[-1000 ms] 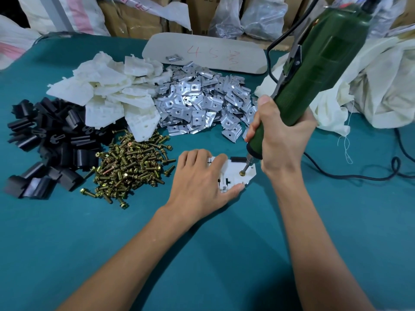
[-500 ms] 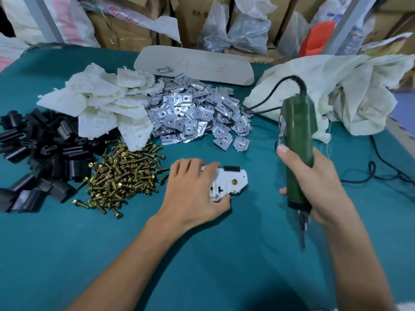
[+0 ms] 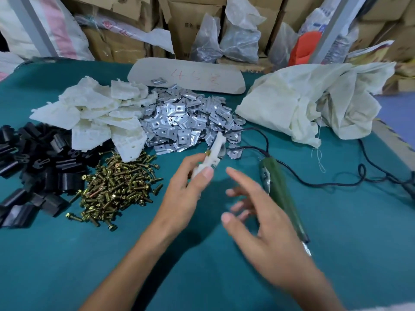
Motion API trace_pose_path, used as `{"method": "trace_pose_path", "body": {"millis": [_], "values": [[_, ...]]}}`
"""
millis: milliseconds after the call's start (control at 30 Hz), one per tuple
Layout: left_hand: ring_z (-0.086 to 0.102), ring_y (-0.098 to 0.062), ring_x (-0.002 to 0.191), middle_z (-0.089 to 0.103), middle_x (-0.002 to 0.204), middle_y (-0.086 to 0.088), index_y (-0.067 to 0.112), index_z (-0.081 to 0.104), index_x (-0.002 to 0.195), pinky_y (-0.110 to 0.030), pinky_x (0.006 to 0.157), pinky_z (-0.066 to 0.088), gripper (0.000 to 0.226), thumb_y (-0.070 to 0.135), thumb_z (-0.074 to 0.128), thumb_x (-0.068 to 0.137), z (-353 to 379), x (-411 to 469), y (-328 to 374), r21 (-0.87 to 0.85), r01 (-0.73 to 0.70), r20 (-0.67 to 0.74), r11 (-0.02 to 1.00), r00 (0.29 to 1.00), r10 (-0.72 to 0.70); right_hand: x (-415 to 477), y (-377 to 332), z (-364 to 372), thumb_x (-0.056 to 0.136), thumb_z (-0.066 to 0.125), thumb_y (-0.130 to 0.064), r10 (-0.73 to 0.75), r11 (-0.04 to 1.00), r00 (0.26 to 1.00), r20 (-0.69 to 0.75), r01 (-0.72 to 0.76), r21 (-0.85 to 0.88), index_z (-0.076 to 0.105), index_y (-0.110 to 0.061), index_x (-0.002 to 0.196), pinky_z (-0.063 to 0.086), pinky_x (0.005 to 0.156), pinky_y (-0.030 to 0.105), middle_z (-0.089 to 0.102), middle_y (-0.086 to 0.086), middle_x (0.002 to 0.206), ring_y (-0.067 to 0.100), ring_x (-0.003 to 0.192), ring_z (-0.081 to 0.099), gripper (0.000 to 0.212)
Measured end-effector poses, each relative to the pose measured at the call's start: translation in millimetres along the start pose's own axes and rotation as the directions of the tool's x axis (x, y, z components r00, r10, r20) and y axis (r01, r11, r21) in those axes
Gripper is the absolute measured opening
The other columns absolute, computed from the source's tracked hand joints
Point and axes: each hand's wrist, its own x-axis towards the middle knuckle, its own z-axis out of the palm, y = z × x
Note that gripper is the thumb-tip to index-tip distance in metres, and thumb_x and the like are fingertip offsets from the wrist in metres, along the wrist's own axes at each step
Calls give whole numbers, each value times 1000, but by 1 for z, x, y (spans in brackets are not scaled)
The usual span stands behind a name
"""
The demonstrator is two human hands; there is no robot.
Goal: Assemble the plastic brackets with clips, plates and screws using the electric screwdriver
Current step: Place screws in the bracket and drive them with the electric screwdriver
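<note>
My left hand [image 3: 187, 189] grips a white plastic bracket [image 3: 213, 153] with a brass screw in it, lifted edge-on above the teal table [image 3: 202, 265]. My right hand [image 3: 262, 223] hovers empty with fingers spread, just left of the green electric screwdriver [image 3: 280, 194], which lies on the table with its bit toward me. Piles lie at the left: white brackets [image 3: 96, 117], metal plates [image 3: 186, 122], brass screws [image 3: 116, 187] and black clips [image 3: 33, 167].
A crumpled white cloth bag [image 3: 314, 99] lies at the back right. The screwdriver's black cable [image 3: 336, 182] loops across the right side. A grey oval board [image 3: 186, 75] lies behind the plates. Cardboard boxes [image 3: 186, 23] and plastic bags stand beyond the table.
My right hand laid the screwdriver down on the table and let go of it. My left hand lifted the screwed bracket off the table and tilted it upright.
</note>
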Motion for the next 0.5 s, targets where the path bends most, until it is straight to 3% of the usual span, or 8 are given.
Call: {"method": "trace_pose_path", "body": {"millis": [67,133,200,300,333,400,500], "values": [[53,-9,69,59,81,10,45,62,110,-29,63,43,76,100,39,63,3,0,1,-209,178,98,962,982,-160,-4,-12,19,95,54,-51,-22,1000,979,205,23,-3,15,-67,151,47,102,30,41,-30,137,8,120,55,70],[62,-15,76,67,85,2,40,65,108,-30,66,49,81,101,40,61,4,-2,-1,-325,304,201,896,947,-249,-2,-12,32,95,51,-57,-10,997,979,206,26,-76,8,-71,148,45,108,41,37,-25,138,8,126,51,70],[68,-14,89,72,98,2,39,65,114,-31,76,51,68,90,37,79,4,-3,-4,-265,293,231,919,944,-235,2,-9,36,95,50,-58,18,998,998,68,-14,-61,15,-69,148,46,107,40,43,-23,134,8,124,53,64],[68,-17,103,73,111,-1,35,69,114,-31,83,55,58,72,29,94,5,1,-7,-263,249,202,932,959,-199,4,-2,28,99,57,-44,62,997,985,-163,-53,54,43,-56,135,49,93,24,60,-23,126,1,109,65,41],[66,-19,100,72,108,-5,31,72,112,-34,86,53,60,71,29,95,5,2,-7,-256,231,183,939,965,-188,5,1,20,99,59,-39,95,989,972,-216,-68,130,51,-53,128,50,85,20,65,-23,118,1,98,70,32],[62,-17,88,70,97,-5,29,76,102,-36,83,49,59,70,34,92,5,4,-9,-197,208,133,958,974,-184,8,7,-2,96,59,-39,166,969,938,-305,-98,227,59,-47,114,52,73,25,70,-21,99,1,78,70,20],[60,-13,79,70,88,4,33,76,96,-32,75,49,43,64,46,93,4,6,-16,-147,197,77,969,979,-187,16,28,-50,86,55,-43,255,956,871,-420,-161,247,65,-39,108,47,65,34,68,-9,79,8,66,59,24]]}}
